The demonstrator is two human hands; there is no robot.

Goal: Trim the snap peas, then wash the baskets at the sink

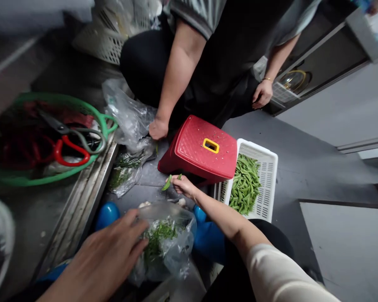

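Note:
My right hand [184, 187] is closed on a green pea pod [166, 183], pinched at the fingertips in front of the red stool [204, 144]. A second bit of green shows at the same fingers. My left hand [116, 245], slightly blurred, is open with its fingers stretched out beside a clear plastic bag [184, 235]. Inside that bag lie green trimmings [160, 239]. To the right of the stool, a white plastic basket [272, 180] holds a heap of green pea pods [245, 184].
Another person's hand [159, 128] hangs by a second clear bag [126, 117] with greens; their other hand [263, 93] rests near their knee. At left, scissors [71, 147] lie on a green basket [50, 181]. A metal ledge [82, 188] runs alongside.

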